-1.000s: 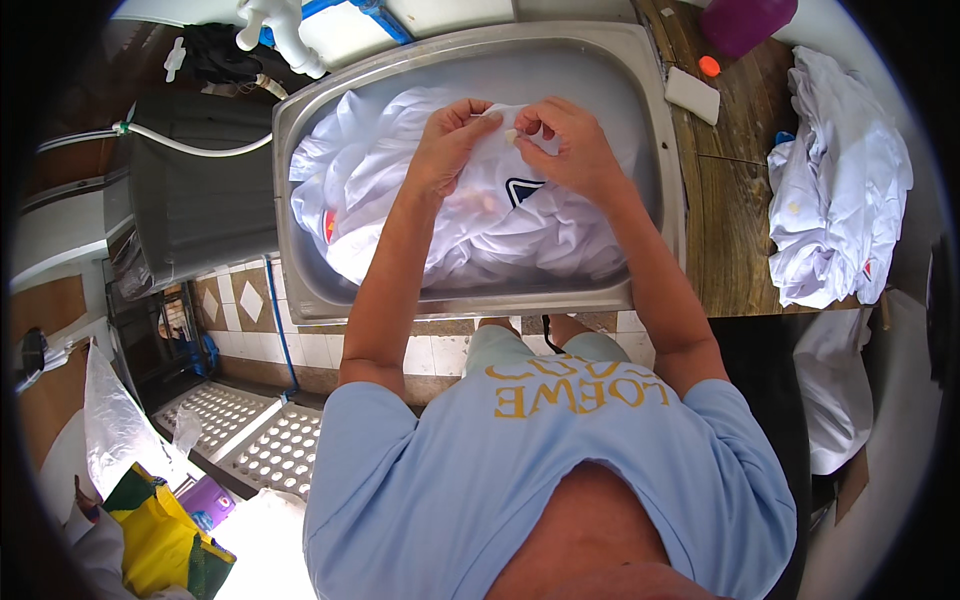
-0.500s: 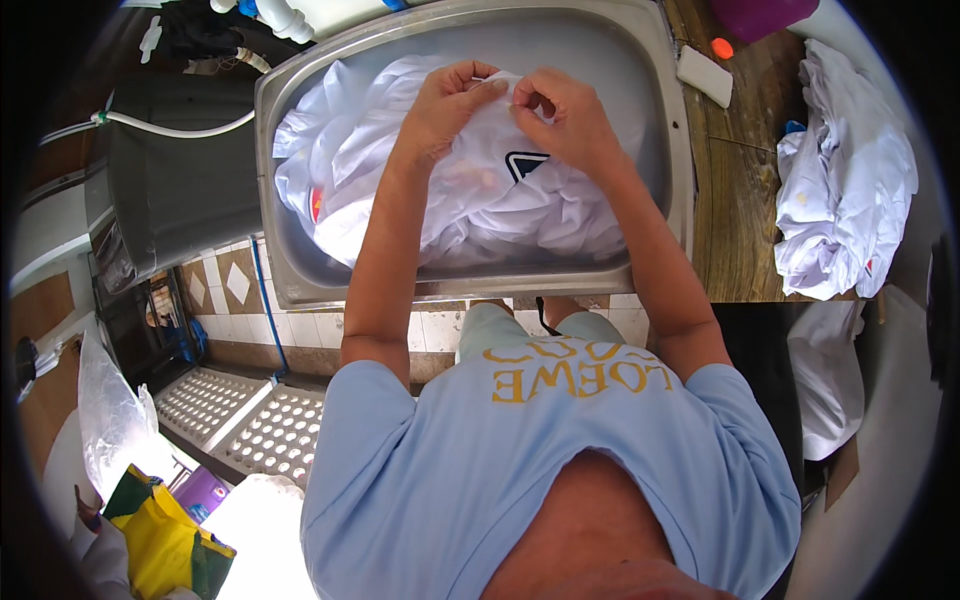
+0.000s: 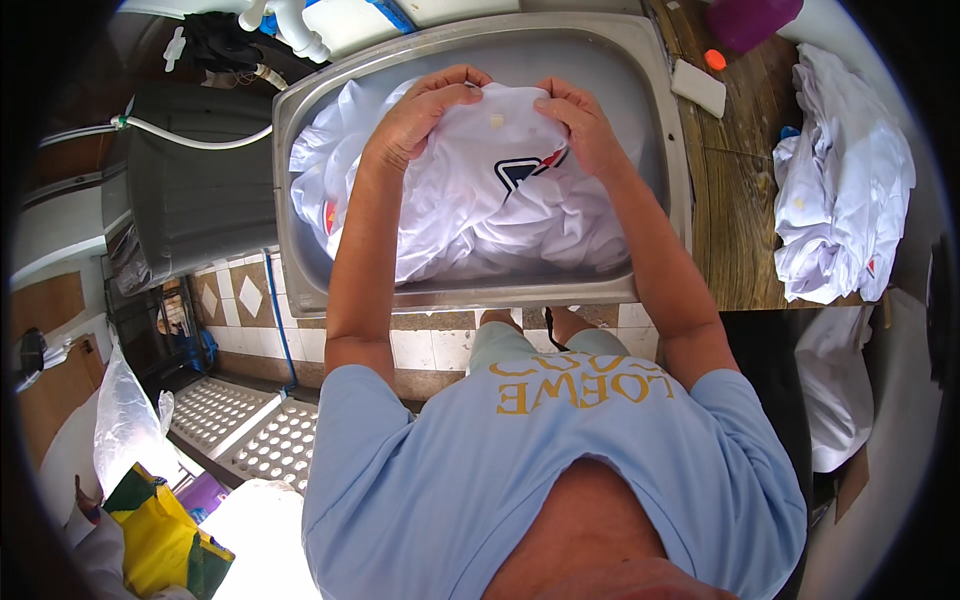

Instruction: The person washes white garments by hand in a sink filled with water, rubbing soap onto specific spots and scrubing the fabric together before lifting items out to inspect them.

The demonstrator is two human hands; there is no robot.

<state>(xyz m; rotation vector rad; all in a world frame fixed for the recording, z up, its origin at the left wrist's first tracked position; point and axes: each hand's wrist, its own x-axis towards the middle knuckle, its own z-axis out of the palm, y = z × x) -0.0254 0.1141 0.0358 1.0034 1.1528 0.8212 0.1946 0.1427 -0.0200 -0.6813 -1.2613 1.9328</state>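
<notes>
A wet white garment [image 3: 520, 135] with a dark blue and red emblem is stretched between my hands over a metal sink basin [image 3: 440, 300]. My left hand [image 3: 420, 112] grips its upper left edge between thumb and fingers. On the upper right edge, my right hand [image 3: 580, 115] pinches the cloth in the same way. A small yellowish patch [image 3: 496, 121] shows on the taut fabric between them. More white cloth [image 3: 350, 130] lies bunched in cloudy water, with a red and yellow mark at its left. Some fingertips are hidden behind the fabric.
Right of the basin, a wooden counter [image 3: 735, 200] bears a whitish bar [image 3: 699, 88], an orange cap [image 3: 714, 60], a purple container [image 3: 750, 22] and a heap of white clothes [image 3: 845, 180]. White pipes [image 3: 290, 25] hang beyond the basin; a white hose [image 3: 195, 135] runs at the left.
My hands have moved apart from close together, spreading the cloth between them. More of the emblem and the yellowish patch now show. The whole view has shifted slightly.
</notes>
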